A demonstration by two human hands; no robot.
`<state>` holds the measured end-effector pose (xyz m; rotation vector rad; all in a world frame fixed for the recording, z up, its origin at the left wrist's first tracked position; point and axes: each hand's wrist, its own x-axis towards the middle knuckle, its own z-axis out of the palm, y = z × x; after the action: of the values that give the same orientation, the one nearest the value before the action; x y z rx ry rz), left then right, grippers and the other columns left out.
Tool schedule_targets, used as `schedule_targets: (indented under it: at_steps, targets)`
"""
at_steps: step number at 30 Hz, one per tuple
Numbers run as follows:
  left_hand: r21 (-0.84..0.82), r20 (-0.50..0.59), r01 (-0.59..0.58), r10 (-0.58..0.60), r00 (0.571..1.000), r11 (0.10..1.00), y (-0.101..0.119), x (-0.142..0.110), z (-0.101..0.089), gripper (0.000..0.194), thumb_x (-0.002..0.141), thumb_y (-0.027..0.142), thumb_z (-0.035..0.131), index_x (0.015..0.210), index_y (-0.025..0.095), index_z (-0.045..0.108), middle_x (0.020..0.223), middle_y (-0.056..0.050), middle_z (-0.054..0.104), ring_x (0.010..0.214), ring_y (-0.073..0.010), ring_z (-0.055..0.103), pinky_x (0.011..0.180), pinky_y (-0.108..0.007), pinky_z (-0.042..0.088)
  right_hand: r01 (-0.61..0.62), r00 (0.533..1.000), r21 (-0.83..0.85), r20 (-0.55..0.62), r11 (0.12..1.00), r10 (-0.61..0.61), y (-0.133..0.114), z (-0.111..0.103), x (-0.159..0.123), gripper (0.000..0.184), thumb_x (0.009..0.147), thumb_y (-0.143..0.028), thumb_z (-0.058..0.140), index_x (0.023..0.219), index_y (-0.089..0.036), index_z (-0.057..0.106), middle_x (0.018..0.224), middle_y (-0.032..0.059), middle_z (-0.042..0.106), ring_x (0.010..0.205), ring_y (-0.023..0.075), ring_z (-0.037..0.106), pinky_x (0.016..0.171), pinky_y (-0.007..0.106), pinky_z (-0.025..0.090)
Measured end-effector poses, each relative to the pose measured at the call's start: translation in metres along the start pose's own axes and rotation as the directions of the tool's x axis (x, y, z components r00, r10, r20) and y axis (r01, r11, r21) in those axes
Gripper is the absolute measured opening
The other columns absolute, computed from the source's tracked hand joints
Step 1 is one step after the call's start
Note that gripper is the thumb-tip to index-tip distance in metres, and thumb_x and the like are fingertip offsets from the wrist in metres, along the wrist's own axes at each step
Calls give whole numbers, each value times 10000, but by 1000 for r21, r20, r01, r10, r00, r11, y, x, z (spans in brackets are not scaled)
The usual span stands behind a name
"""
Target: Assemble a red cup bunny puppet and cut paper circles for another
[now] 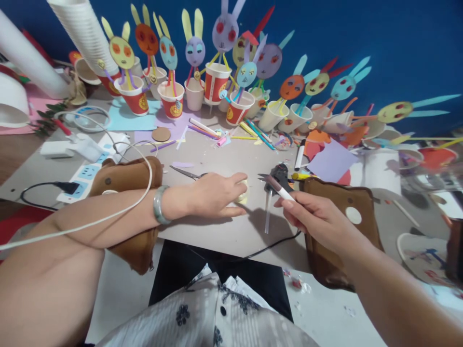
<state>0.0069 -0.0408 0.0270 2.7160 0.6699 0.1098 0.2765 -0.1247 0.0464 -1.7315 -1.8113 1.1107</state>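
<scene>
My left hand is palm down over the table, fingers stretched out and apart. Beside its fingertips, partly covered by them, is a small pale yellow piece, which looks like paper. Between the fingers and thumb of my right hand is a marker pen, white with a dark end pointing up and left. Behind that pen lies a black glue gun with a clear glue stick near it. Scissors with dark blades lie beyond my left hand, their handles partly hidden.
Paper cups with rabbit-faced figures line the back. A white power strip with cables is at left; one white cable crosses my left forearm. Brown leathery pads lie at both sides. Purple paper and another marker sit at right.
</scene>
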Motion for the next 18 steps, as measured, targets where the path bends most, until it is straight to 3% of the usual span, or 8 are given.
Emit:
schedule_targets:
  at_steps: [3, 7, 10, 13, 18]
  targets:
    - [-344, -191, -2, -67, 979, 939, -11, 5, 2, 473, 1006, 447, 561, 1329, 114, 652, 1306, -170, 690, 1060, -229, 701, 841, -310, 548, 34, 997, 101, -71, 994, -27, -7, 11, 9, 549, 1002, -701, 508, 926, -190, 695, 611, -19, 564, 510, 121, 497, 524, 268, 407]
    - [-753, -171, -54, -116, 978, 655, -21, 12, 1, 404, 962, 475, 627, 1101, 122, 765, 1071, -112, 752, 867, -151, 683, 750, -244, 528, 113, 994, 115, -12, 987, -112, -31, 28, 24, 599, 1001, -732, 472, 853, -185, 667, 614, -4, 599, 502, 120, 524, 525, 262, 421]
    - [-870, -175, -103, -106, 979, 482, -22, 14, -1, 334, 899, 447, 707, 866, 121, 770, 911, -73, 741, 814, -137, 668, 745, -237, 522, 176, 984, 86, -6, 981, -176, -45, 41, 36, 635, 1004, -751, 434, 748, -194, 595, 606, 7, 597, 524, 124, 539, 538, 258, 427]
    - [-924, -202, -119, -201, 958, 364, -21, 14, 0, 266, 859, 386, 742, 818, 123, 746, 817, -48, 724, 779, -132, 662, 758, -250, 530, 237, 971, 33, -46, 971, -236, -52, 49, 42, 641, 1012, -752, 411, 752, -195, 593, 642, 24, 629, 568, 135, 569, 570, 261, 441]
    - [-935, -210, -116, -260, 942, 335, -20, 12, -2, 214, 822, 345, 773, 864, 135, 759, 968, -82, 757, 907, -163, 699, 864, -297, 554, 287, 953, 77, -125, 955, -276, -55, 52, 44, 653, 1037, -730, 373, 770, -190, 625, 667, 35, 667, 601, 144, 609, 634, 276, 471]
